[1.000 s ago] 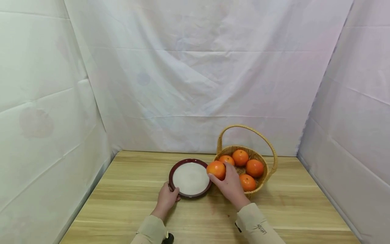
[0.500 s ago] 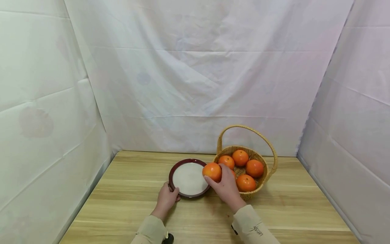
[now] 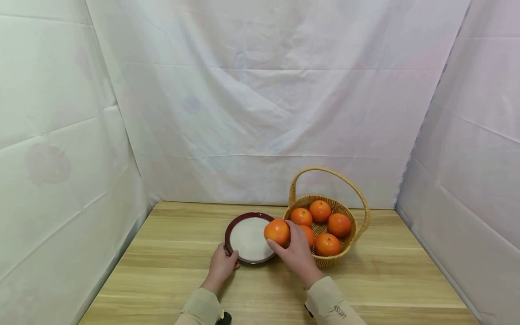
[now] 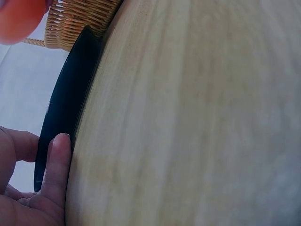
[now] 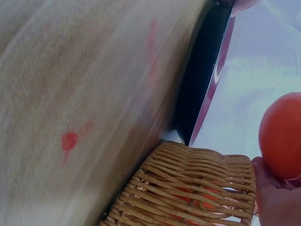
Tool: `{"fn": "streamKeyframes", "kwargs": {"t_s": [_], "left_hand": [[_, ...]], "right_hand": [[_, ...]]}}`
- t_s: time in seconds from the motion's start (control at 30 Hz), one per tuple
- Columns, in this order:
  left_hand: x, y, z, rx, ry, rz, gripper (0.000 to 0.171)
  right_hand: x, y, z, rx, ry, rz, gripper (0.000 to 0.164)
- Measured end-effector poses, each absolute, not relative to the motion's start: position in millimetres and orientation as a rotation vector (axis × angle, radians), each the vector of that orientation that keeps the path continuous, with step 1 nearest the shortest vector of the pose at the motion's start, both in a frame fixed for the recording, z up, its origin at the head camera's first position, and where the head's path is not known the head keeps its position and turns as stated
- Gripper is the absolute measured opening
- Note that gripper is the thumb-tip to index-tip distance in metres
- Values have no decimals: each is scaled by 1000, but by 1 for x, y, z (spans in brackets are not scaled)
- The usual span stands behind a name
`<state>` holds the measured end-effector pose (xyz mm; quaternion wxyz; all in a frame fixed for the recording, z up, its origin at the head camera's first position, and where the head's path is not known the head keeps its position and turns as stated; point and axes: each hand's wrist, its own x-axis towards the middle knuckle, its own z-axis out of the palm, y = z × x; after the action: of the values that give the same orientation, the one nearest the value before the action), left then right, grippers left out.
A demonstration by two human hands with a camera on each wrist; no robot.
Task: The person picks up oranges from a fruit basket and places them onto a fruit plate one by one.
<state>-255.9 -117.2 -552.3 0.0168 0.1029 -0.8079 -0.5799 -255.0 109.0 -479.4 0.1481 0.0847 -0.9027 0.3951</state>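
A round, smooth orange fruit [image 3: 277, 232] is in my right hand [image 3: 298, 253], gripped between thumb and fingers. In the head view it overlaps the right part of a plate [image 3: 249, 239] with a pale centre and dark red rim. My left hand [image 3: 222, 266] pinches that plate's near-left rim, thumb above and fingers at its underside. From the left wrist, the plate's dark underside [image 4: 70, 89] shows low over the table. The right wrist view shows the held fruit [image 5: 284, 136] above the level of the wicker basket [image 5: 188, 183].
The basket with its tall arched handle [image 3: 329, 169] stands right of the plate and holds several similar orange fruits [image 3: 327, 244]. A wooden tabletop [image 3: 170, 253] lies under everything. White cloth [image 3: 260, 113] hangs behind and at both sides. Small red marks [image 5: 69, 141] dot the wood.
My right hand has moved left and slightly toward me with the fruit, from the basket's edge to over the plate's right side. The left hand and plate stay put.
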Motion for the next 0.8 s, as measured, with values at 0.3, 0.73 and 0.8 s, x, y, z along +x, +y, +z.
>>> {"fn": "streamKeyframes", "kwargs": {"t_s": [0.3, 0.73, 0.8], "left_hand": [[-255, -118, -553, 306, -2504, -1812, 56], [-256, -117, -553, 349, -2505, -1802, 54], [-256, -117, -552, 360, -2504, -1802, 54]], "right_hand": [[-253, 104, -484, 300, -2600, 1111, 83], [-253, 96, -496, 363, -2676, 1112, 85], [-253, 95, -497, 375, -2694, 1115, 84]]}}
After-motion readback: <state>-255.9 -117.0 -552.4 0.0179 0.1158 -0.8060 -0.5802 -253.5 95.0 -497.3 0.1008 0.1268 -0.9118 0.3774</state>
